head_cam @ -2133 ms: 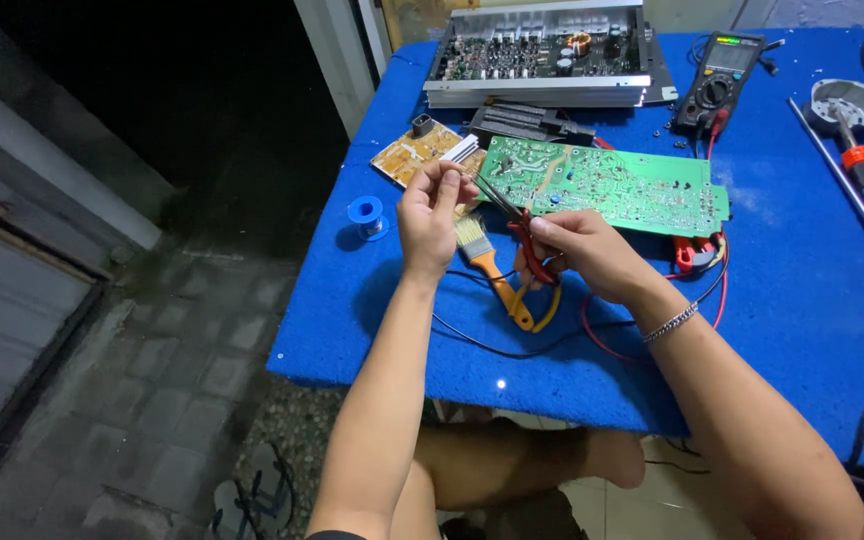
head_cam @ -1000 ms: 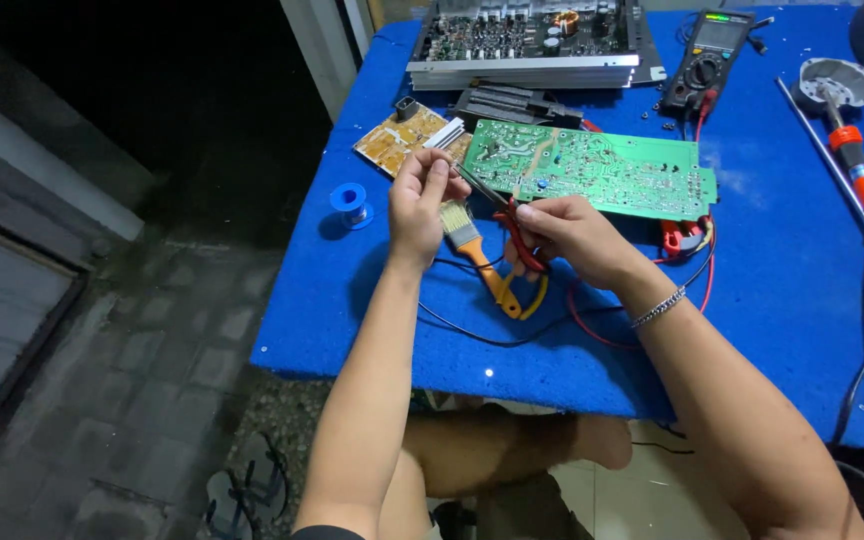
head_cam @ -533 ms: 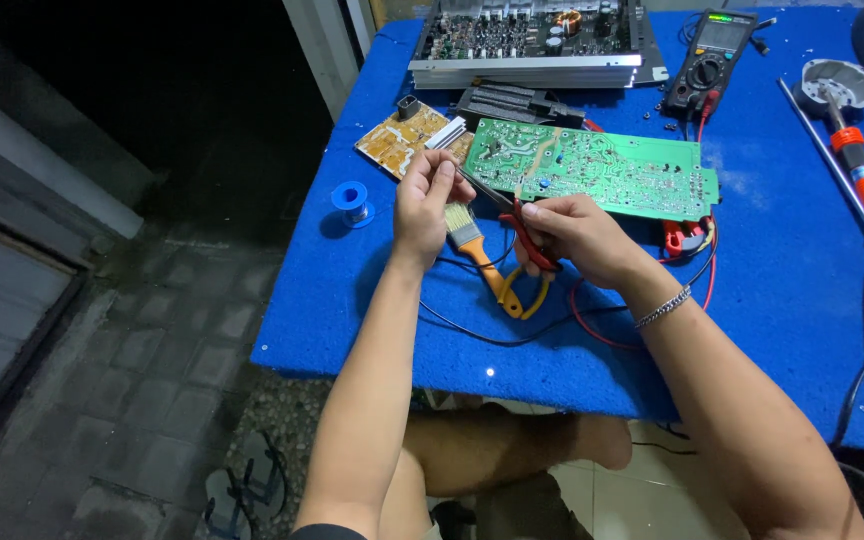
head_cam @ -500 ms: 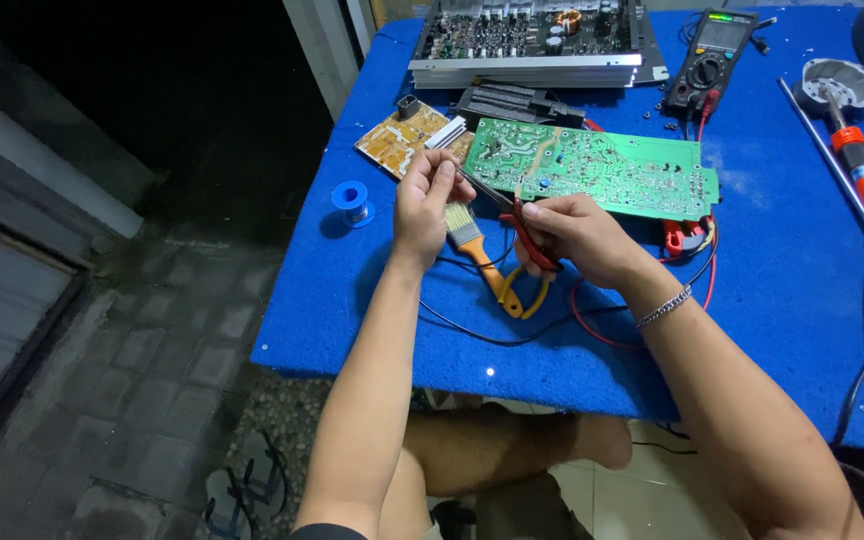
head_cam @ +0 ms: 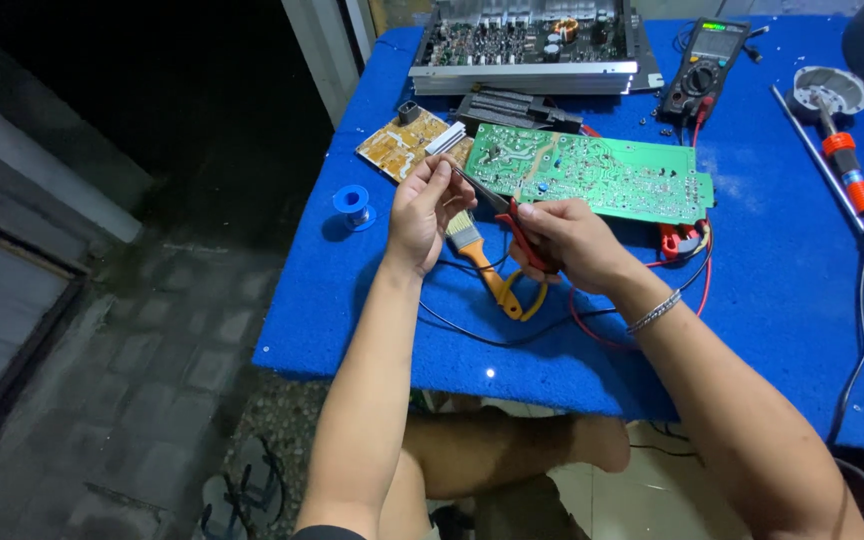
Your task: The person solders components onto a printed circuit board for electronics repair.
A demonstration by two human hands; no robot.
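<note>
**Ana:** What is the right hand (head_cam: 567, 240) doing?

**Ben:** It is wrapped tight around the red pliers (head_cam: 524, 238). They are above the middle of the blue table (head_cam: 772, 330), just in front of the green board (head_cam: 602, 178).

**Ana:** And the left hand (head_cam: 427, 205)?

**Ben:** Its fingertips are pressed together right at the thin tip of the pliers. There may be a tiny bit between them, but it is too small for me to tell.

**Ana:** Did anything change just now?

**Ben:** Almost nothing. Both hands have stayed in the same spot, and the pliers still point at the left fingers. Only the head camera shifted a little.

**Ana:** So what does that mean?

**Ben:** I think the same small, careful job at the tip of the pliers is still going on. Nothing has been put down.

**Ana:** What else is on the table?

**Ben:** A brush with an orange handle (head_cam: 487, 275) lies under the hands. A little blue spool (head_cam: 354, 203) sits near the left edge. A yellow board (head_cam: 402, 148) is beside the green board. A meter (head_cam: 704, 70) and a big metal box of parts (head_cam: 532, 45) are at the far edge. An orange screwdriver (head_cam: 847, 172) is near the right edge.
</note>
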